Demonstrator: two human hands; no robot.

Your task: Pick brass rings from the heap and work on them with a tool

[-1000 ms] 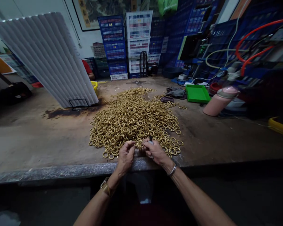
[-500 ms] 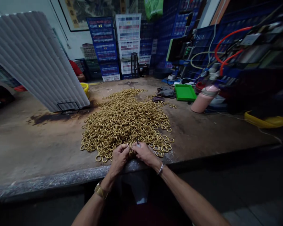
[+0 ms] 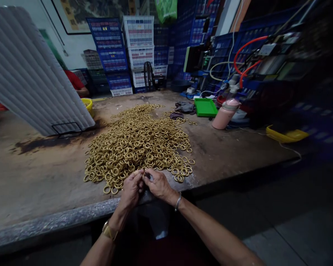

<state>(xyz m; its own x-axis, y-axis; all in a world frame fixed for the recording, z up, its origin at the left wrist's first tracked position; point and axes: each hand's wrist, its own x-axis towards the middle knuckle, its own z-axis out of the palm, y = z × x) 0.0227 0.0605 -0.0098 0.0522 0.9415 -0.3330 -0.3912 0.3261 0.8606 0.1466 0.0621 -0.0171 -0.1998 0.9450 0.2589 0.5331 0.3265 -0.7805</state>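
A heap of brass-coloured rings [image 3: 135, 144] covers the middle of the worktable [image 3: 224, 159]. At its near edge, by the table's front, my two hands meet fingertip to fingertip. My left hand [image 3: 132, 188], with a gold watch on its wrist, is closed in a pinch on what looks like one brass ring, mostly hidden by the fingers. My right hand [image 3: 159, 186], with a silver bangle, is closed too. A small dark and greyish piece shows between its thumb and fingers, too little of it to name.
A ribbed grey panel [image 3: 36, 70] leans on a wire stand at left, before a yellow tub [image 3: 87, 105]. To the right are grey gloves [image 3: 185, 107], a green tray [image 3: 206, 107], a pink bottle [image 3: 224, 115] and a yellow tray [image 3: 285, 135]. Stacked crates [image 3: 138, 48] stand behind; a red-sleeved person sits back left.
The view has turned to the right, so everything sits further left. Both hands remain together at the heap's near edge, the left one with its fingers slightly more curled.
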